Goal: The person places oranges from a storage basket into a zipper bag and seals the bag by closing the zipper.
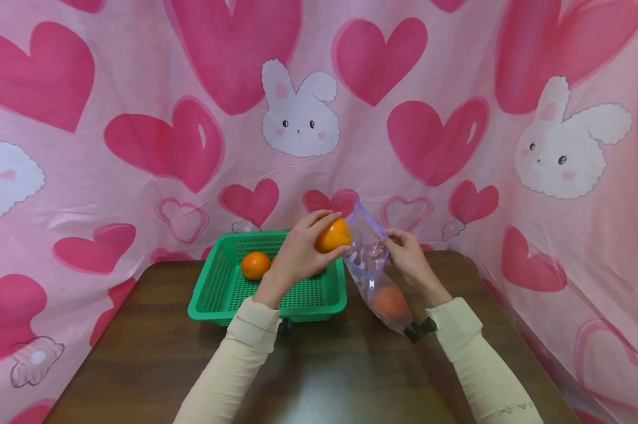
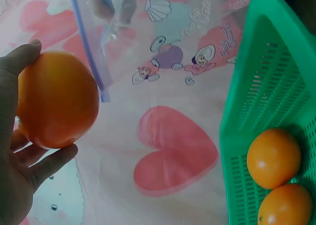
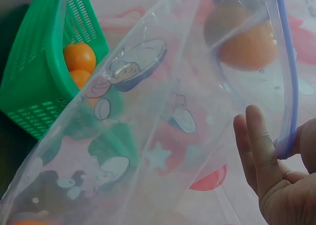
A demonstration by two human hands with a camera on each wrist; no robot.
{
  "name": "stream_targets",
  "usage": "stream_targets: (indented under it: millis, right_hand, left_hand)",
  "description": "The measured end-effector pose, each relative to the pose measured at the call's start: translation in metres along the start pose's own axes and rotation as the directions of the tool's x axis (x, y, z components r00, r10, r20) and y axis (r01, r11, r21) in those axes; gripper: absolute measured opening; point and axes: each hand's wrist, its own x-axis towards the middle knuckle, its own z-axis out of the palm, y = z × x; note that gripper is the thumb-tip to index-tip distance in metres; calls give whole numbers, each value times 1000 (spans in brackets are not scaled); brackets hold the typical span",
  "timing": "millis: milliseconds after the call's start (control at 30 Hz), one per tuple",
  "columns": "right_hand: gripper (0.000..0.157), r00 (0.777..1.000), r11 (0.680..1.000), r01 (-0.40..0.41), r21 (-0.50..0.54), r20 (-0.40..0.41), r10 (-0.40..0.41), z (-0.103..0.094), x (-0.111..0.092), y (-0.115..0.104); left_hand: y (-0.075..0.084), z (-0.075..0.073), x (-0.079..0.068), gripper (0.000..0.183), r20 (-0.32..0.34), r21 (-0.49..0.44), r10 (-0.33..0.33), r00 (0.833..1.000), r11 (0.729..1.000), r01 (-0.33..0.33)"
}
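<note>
My left hand (image 1: pixel 299 250) grips an orange (image 1: pixel 334 235) beside the mouth of a clear zip bag (image 1: pixel 357 250). In the left wrist view, thumb and fingers wrap the held orange (image 2: pixel 58 99), close to the bag's purple zip strip (image 2: pixel 89 42). My right hand (image 1: pixel 410 259) pinches the bag's zip edge at the right, and the mouth is spread apart. Another orange (image 1: pixel 390 302) lies low inside the bag, which slants down toward the table. Cartoon prints mark the bag's film (image 3: pixel 163 111) in the right wrist view.
A green slotted basket (image 1: pixel 223 303) stands on the brown wooden table (image 1: pixel 154 347), left of the bag. Two oranges are visible in it, one (image 2: pixel 274 158) against the other (image 2: pixel 285 207). A pink curtain (image 1: pixel 361 135) with hearts and rabbits hangs behind the table.
</note>
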Motion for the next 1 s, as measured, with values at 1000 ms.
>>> stream_targets:
  millis: [1000]
  right_hand:
    - [28, 999, 1000, -5, 7, 32, 5, -7, -7, 1]
  left_hand:
    - [16, 22, 5, 67, 180, 42, -30, 983, 999, 23]
